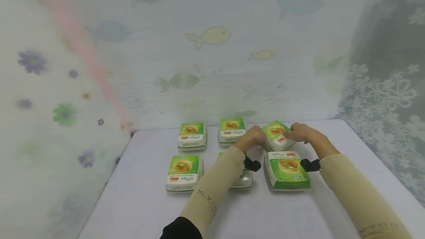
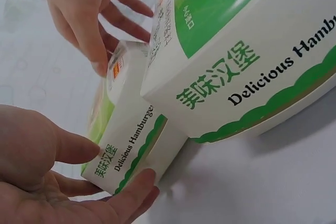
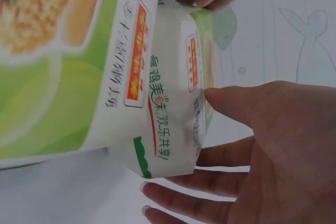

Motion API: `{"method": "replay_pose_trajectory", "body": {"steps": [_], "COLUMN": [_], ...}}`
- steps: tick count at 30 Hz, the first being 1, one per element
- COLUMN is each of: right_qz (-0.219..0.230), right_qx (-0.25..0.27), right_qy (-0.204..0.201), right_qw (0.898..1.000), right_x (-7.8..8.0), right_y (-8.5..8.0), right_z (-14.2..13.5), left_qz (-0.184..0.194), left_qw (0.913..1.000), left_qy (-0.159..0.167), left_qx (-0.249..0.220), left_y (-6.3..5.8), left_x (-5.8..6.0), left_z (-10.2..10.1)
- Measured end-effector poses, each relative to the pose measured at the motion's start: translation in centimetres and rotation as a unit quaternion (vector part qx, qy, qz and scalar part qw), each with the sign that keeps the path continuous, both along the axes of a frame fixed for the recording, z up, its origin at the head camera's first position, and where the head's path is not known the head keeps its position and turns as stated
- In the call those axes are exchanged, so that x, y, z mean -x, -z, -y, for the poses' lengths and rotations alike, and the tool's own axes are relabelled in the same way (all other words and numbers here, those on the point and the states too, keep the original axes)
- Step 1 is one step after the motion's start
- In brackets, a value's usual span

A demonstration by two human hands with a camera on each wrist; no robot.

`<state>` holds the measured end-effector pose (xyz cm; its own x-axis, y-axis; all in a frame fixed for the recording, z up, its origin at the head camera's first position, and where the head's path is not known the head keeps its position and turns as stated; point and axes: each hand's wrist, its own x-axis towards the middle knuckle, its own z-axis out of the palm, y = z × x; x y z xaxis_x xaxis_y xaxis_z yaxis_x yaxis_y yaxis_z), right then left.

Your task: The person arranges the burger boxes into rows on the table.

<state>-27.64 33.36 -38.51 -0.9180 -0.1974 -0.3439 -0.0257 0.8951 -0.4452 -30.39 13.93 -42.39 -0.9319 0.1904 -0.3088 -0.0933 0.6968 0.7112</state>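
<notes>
A green and white hamburger box (image 1: 277,135) at the back right of the table lies turned at an angle, with both hands at its sides. My left hand (image 1: 251,138) grips its left side; in the left wrist view the thumb lies on the upper edge and the fingers reach around the lower corner. On its right side my right hand (image 1: 303,132) holds it, thumb at the top edge and fingers along the side in the right wrist view. Just in front lies another hamburger box (image 1: 288,170), its print facing the other way, close to both wrists.
To the left stand more hamburger boxes: back middle (image 1: 231,131), back left (image 1: 192,136), front left (image 1: 184,173), and front middle (image 1: 244,180), partly hidden by the left sleeve. A white table (image 1: 139,202) carries them. Behind it hangs a fish-patterned curtain (image 1: 212,65).
</notes>
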Motion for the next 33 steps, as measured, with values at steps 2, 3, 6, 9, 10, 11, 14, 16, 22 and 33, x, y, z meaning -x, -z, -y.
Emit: {"method": "replay_pose_trajectory", "body": {"steps": [2, 3, 6, 9, 10, 11, 14, 16, 22, 33], "right_qz": [0.001, 0.003, 0.009, 0.017, 0.020, 0.022, 0.031, 0.039, 0.066, 0.052], "right_qx": [-0.004, -0.005, -0.001, 0.012, 0.017, 0.022, 0.036, 0.046, 0.068, 0.067], "right_qy": [0.004, 0.004, 0.007, 0.008, 0.010, 0.010, 0.013, 0.013, 0.023, 0.016], "right_qw": [1.000, 1.000, 1.000, 1.000, 1.000, 0.999, 0.999, 0.998, 0.995, 0.996], "right_x": [0.0, 0.0, 0.4, 0.6, 0.6, 0.7, 0.7, 0.5, 0.0, 0.5], "right_y": [-0.1, -0.1, -0.2, -0.2, -0.2, -0.2, 0.1, 0.3, 0.3, 0.0], "right_z": [0.0, -0.1, -0.4, -0.5, -0.4, -0.4, -0.3, -0.2, 0.8, -0.1], "left_qz": [0.003, 0.010, 0.049, 0.086, 0.097, 0.105, 0.114, 0.113, 0.099, 0.068], "left_qw": [1.0000, 0.9998, 0.9970, 0.9910, 0.9888, 0.9864, 0.9835, 0.9837, 0.9826, 0.9816], "left_qy": [-0.004, -0.006, -0.008, 0.003, 0.009, 0.016, 0.027, 0.026, 0.019, -0.022], "left_qx": [-0.006, -0.014, -0.060, -0.102, -0.114, -0.125, -0.137, -0.137, -0.156, -0.177], "left_y": [0.0, 0.0, -0.2, -0.4, -0.4, -0.5, -0.7, -0.7, 0.0, 0.3], "left_x": [0.0, -0.1, -0.6, -1.5, -1.7, -2.0, -2.4, -2.4, -1.1, -0.2], "left_z": [0.0, 0.1, 0.4, 0.6, 0.7, 0.7, 0.8, 0.8, 1.1, -0.4]}}
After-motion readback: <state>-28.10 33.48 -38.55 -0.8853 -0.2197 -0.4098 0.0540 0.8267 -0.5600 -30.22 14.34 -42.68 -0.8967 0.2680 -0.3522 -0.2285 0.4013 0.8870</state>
